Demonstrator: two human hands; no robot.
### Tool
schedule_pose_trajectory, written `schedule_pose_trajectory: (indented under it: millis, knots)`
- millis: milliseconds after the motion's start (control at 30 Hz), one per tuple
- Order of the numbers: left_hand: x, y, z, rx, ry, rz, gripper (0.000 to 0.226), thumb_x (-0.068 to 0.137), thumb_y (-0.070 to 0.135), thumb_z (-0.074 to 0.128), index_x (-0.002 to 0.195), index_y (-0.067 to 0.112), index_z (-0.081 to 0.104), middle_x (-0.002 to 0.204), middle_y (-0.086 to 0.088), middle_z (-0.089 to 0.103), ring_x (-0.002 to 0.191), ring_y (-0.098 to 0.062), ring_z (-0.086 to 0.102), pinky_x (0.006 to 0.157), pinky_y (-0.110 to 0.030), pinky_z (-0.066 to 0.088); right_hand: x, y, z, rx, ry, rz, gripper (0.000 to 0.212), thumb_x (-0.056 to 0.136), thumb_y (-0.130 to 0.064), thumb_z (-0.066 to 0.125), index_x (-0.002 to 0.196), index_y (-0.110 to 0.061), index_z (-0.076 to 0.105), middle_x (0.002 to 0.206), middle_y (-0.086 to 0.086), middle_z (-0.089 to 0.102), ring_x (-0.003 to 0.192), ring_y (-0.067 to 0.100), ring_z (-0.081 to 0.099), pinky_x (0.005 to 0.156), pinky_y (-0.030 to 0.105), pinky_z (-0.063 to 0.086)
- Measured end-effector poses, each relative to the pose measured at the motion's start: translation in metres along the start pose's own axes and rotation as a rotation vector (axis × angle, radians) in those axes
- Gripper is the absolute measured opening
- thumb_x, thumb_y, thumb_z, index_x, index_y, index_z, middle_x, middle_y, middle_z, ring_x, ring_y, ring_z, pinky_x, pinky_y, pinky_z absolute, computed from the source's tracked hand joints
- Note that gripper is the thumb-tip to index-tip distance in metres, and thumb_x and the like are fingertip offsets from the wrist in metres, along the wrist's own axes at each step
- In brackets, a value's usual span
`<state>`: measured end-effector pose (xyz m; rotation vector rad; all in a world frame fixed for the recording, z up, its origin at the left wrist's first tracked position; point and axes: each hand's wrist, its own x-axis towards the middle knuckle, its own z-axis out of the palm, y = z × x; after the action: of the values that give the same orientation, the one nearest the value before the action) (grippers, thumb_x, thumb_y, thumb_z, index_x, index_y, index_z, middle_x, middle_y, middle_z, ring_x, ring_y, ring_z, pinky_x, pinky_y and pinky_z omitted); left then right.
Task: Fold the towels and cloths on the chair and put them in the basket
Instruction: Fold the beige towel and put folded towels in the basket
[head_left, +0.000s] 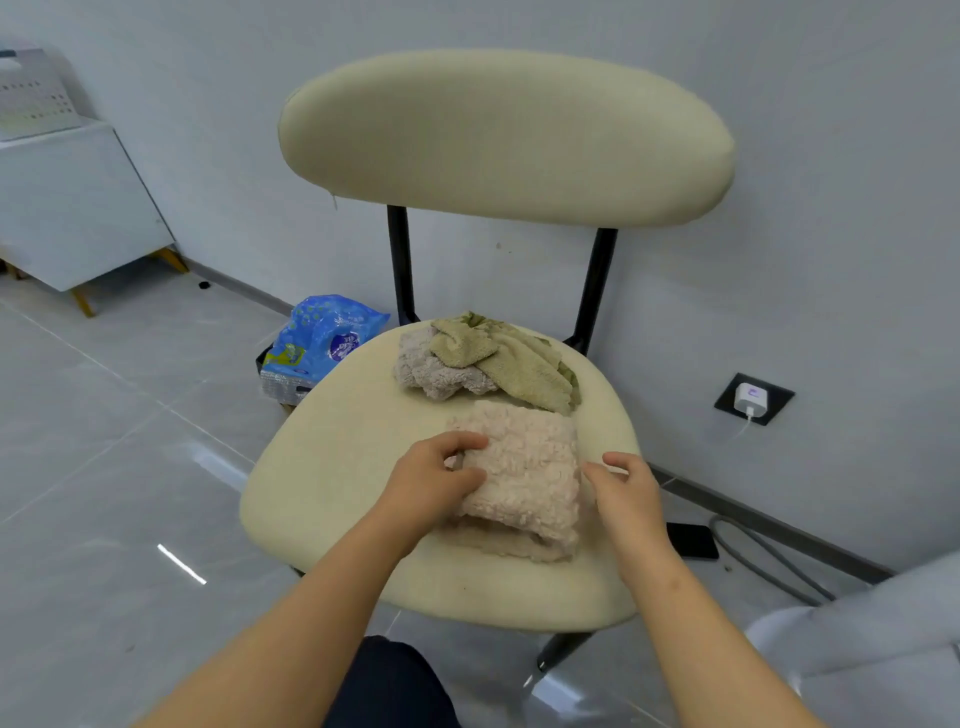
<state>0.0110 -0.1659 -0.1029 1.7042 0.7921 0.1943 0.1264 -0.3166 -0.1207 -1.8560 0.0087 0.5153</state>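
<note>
A folded fluffy pink towel (530, 478) lies on the front of the cream chair seat (337, 467). My left hand (431, 480) grips the towel's left edge, thumb under and fingers over it. At the towel's right edge my right hand (626, 488) has its fingers curled and apart, touching or just beside the cloth. Behind it, at the back of the seat, lie a crumpled pale pink cloth (428, 369) and an olive-green cloth (514, 361) draped partly over it. No basket shows clearly in view.
The chair backrest (504, 135) stands against a grey wall. A blue plastic package (322, 338) sits on a dark box on the floor, left of the chair. A white cabinet (67, 208) stands far left. A wall socket with charger (753, 399), a cable and a dark phone (693, 540) are at right.
</note>
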Motion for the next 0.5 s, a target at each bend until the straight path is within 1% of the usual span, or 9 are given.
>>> schedule_pose_trajectory:
  millis: [33,100,200,233,300,333,400,433,500]
  knots:
    - [0.0,-0.001,-0.006,0.02,0.021,0.004,0.029,0.082,0.008,0.064,0.096,0.033,0.064,0.1,0.0,0.063,0.066,-0.01,0.052,0.067,-0.023,0.043,-0.001,-0.002,0.002,-0.011,-0.006,-0.033,0.027,0.09,-0.021,0.056,0.116,-0.02,0.05,0.087,-0.009,0.051,0.079,0.01,0.051,0.076,0.03,0.04]
    - [0.002,-0.007,-0.016,0.086,0.059,0.011,0.028,0.082,0.009,0.064,0.099,0.031,0.065,0.105,0.002,0.063,0.07,-0.01,0.052,0.071,-0.022,0.041,-0.004,-0.007,0.009,-0.056,-0.024,-0.095,0.024,0.09,-0.02,0.055,0.113,-0.024,0.05,0.086,-0.012,0.051,0.076,0.003,0.048,0.069,0.026,0.037]
    - [0.001,-0.019,-0.023,0.27,0.052,0.0,0.03,0.083,0.014,0.064,0.109,0.028,0.065,0.112,0.003,0.062,0.078,-0.011,0.051,0.078,-0.022,0.039,-0.011,-0.01,0.022,-0.159,-0.079,-0.183,0.026,0.088,-0.022,0.058,0.113,-0.025,0.053,0.098,-0.007,0.056,0.083,0.004,0.052,0.067,0.021,0.038]
    - [0.0,-0.023,-0.023,0.3,0.044,-0.014,0.031,0.083,0.015,0.065,0.112,0.027,0.064,0.117,0.003,0.06,0.083,-0.013,0.053,0.081,-0.022,0.041,-0.012,-0.009,0.026,-0.209,-0.099,-0.205,0.027,0.088,-0.022,0.058,0.114,-0.024,0.054,0.103,-0.004,0.056,0.087,0.007,0.053,0.069,0.021,0.039]
    - [-0.001,-0.027,-0.023,0.306,0.033,-0.03,0.032,0.085,0.016,0.065,0.115,0.027,0.063,0.123,0.002,0.058,0.089,-0.016,0.055,0.086,-0.024,0.043,-0.013,-0.005,0.03,-0.345,-0.12,-0.235,0.03,0.087,-0.022,0.059,0.116,-0.022,0.055,0.112,0.0,0.056,0.098,0.014,0.054,0.08,0.026,0.041]
    - [-0.002,-0.026,-0.023,0.298,0.026,-0.022,0.032,0.084,0.016,0.065,0.114,0.027,0.063,0.122,0.003,0.058,0.085,-0.014,0.055,0.085,-0.024,0.044,-0.013,-0.005,0.03,-0.416,-0.108,-0.25,0.031,0.087,-0.023,0.059,0.117,-0.022,0.055,0.115,0.001,0.055,0.102,0.016,0.053,0.085,0.029,0.042]
    - [-0.001,-0.023,-0.022,0.285,0.011,0.011,0.031,0.084,0.015,0.066,0.111,0.028,0.064,0.116,0.006,0.06,0.069,-0.006,0.052,0.077,-0.021,0.042,-0.015,-0.008,0.028,-0.522,-0.043,-0.314,0.033,0.087,-0.022,0.057,0.119,-0.022,0.055,0.119,0.0,0.052,0.11,0.018,0.048,0.093,0.032,0.04]
    - [0.0,-0.021,-0.021,0.272,0.011,0.03,0.031,0.083,0.014,0.066,0.11,0.029,0.064,0.11,0.009,0.06,0.062,-0.002,0.049,0.071,-0.017,0.041,-0.017,-0.01,0.026,-0.552,-0.009,-0.365,0.033,0.087,-0.021,0.056,0.12,-0.023,0.055,0.121,-0.001,0.051,0.113,0.018,0.045,0.096,0.032,0.039]
    - [0.001,-0.016,-0.017,0.216,0.005,0.049,0.03,0.083,0.012,0.066,0.106,0.03,0.065,0.093,0.011,0.059,0.052,0.0,0.048,0.06,-0.011,0.038,-0.021,-0.017,0.025,-0.571,0.027,-0.473,0.033,0.089,-0.019,0.053,0.121,-0.023,0.056,0.124,-0.003,0.05,0.117,0.017,0.042,0.1,0.032,0.036]
